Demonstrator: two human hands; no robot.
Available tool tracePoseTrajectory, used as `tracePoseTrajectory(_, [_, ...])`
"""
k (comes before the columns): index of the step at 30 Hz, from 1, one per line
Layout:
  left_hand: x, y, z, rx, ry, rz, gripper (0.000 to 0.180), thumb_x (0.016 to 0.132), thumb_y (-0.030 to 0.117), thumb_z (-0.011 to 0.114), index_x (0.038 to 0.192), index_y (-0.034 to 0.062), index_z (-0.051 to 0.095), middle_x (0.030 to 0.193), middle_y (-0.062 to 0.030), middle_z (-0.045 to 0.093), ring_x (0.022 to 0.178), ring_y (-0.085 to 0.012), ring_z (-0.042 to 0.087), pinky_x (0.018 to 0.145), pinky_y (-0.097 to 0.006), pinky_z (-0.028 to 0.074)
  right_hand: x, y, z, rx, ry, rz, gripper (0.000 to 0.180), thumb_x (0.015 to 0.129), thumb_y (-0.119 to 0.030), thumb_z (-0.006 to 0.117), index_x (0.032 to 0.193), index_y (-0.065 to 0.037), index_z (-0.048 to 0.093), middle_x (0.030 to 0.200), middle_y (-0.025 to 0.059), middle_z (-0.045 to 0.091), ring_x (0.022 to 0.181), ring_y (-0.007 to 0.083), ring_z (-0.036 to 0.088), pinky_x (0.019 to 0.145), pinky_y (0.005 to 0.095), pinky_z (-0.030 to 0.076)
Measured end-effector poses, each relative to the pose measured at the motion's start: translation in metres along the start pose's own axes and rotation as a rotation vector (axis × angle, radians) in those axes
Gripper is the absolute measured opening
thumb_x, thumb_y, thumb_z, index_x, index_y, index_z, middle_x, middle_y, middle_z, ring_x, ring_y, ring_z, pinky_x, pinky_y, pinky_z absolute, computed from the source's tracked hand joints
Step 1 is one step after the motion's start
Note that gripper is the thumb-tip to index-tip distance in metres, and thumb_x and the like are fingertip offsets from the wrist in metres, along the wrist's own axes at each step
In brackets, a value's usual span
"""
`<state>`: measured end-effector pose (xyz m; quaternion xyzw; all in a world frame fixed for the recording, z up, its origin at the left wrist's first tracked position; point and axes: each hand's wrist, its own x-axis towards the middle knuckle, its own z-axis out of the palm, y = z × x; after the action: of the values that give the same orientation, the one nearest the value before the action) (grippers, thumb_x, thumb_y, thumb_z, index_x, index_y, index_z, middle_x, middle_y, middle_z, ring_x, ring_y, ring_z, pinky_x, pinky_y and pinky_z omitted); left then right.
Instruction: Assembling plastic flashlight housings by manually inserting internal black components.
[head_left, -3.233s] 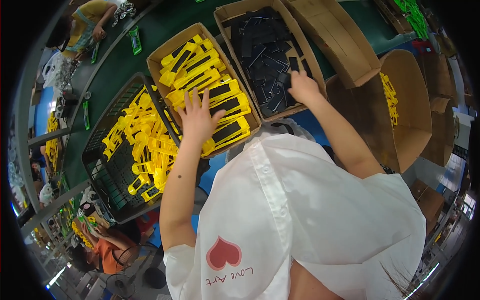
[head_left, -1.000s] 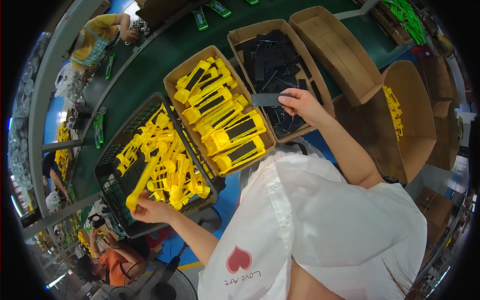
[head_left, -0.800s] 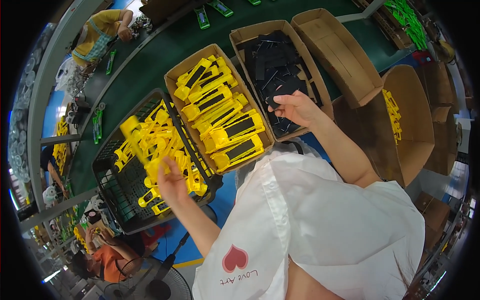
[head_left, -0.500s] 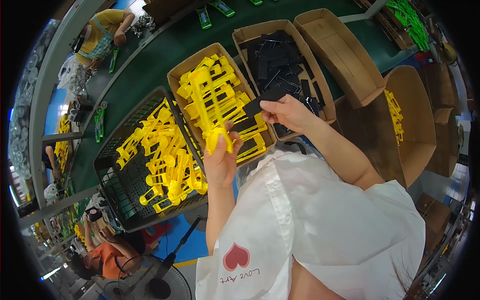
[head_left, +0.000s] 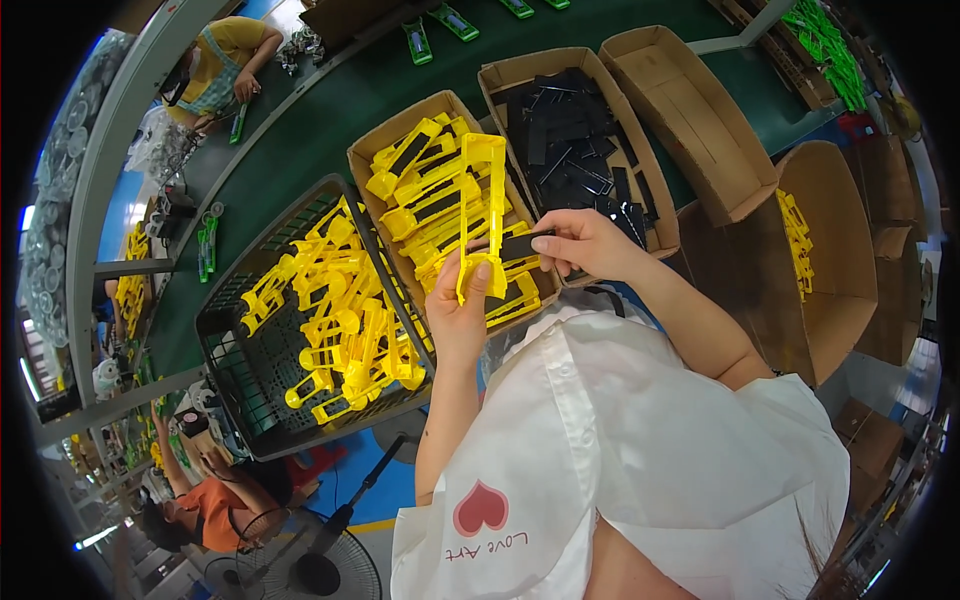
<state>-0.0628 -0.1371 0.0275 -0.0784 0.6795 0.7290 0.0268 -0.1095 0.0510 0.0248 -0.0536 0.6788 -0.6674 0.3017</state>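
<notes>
My left hand (head_left: 458, 315) grips the lower end of a long yellow plastic frame (head_left: 484, 205) and holds it upright above a cardboard box of assembled yellow pieces (head_left: 380, 160). My right hand (head_left: 588, 243) pinches a flat black plastic strip (head_left: 522, 246) and presses its end against the frame's side. Behind my right hand stands a cardboard box of black strips (head_left: 572, 125). A black mesh crate (head_left: 250, 395) to the left holds several loose yellow frames.
An empty cardboard box (head_left: 690, 110) lies to the right of the black strips, and an open box (head_left: 835, 255) with yellow pieces stands farther right. Across the green belt (head_left: 300, 110) another person (head_left: 220, 75) works. A fan (head_left: 300, 565) stands below left.
My left hand took a yellow frame out of the mesh crate and lifted it up to the middle. My right hand brought a black strip over from its box to meet the frame.
</notes>
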Motion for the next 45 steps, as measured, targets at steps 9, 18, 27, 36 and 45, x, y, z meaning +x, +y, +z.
tracePoseTrajectory(9, [0.006,0.014,0.002,0.430,0.037,0.328,0.016,0.081,0.006,0.054,0.095,0.0011,0.059,0.113,-0.0107,0.051,0.099,-0.0208,0.051,0.081,-0.025,0.040,-0.001,-0.009,0.012,-0.027,0.052,0.026,0.014,0.084,-0.015,0.051,0.088,-0.002,0.054,0.069,0.0046,0.060,0.050,0.0054,0.049,0.047,0.0168,0.038])
tracePoseTrajectory(18, [0.003,0.007,-0.001,0.629,0.117,0.476,0.020,0.075,-0.001,0.055,0.095,-0.0016,0.057,0.117,-0.0130,0.048,0.088,-0.0234,0.056,0.074,-0.026,0.044,0.003,-0.006,0.016,0.007,0.058,-0.018,0.013,0.084,-0.015,0.051,0.088,-0.002,0.054,0.070,0.0042,0.061,0.050,0.0054,0.049,0.046,0.0167,0.039])
tracePoseTrajectory(27, [0.006,0.007,-0.006,0.645,0.086,0.536,0.023,0.074,-0.004,0.053,0.097,-0.0015,0.056,0.108,-0.0116,0.053,0.094,-0.0250,0.054,0.077,-0.027,0.043,0.003,-0.006,0.019,0.028,0.048,-0.019,0.015,0.084,-0.015,0.052,0.089,0.000,0.054,0.069,0.0046,0.060,0.050,0.0056,0.049,0.045,0.0172,0.039])
tracePoseTrajectory(36, [0.000,0.005,-0.004,0.616,0.053,0.571,0.033,0.068,-0.010,0.051,0.099,0.0000,0.055,0.104,-0.0113,0.054,0.095,-0.0267,0.053,0.081,-0.029,0.042,0.006,-0.004,0.020,0.135,0.059,-0.023,0.016,0.084,-0.015,0.052,0.090,-0.001,0.053,0.070,0.0038,0.060,0.050,0.0047,0.050,0.046,0.0156,0.039])
tracePoseTrajectory(45, [0.002,0.009,-0.028,-0.405,0.292,0.095,0.028,0.086,0.014,0.049,0.107,-0.0030,0.045,0.081,-0.0122,0.058,0.069,-0.0160,0.057,0.063,-0.024,0.045,0.004,-0.005,0.005,0.148,0.084,-0.037,0.016,0.085,-0.018,0.051,0.087,-0.002,0.052,0.068,0.0044,0.059,0.048,0.0051,0.047,0.044,0.0163,0.038])
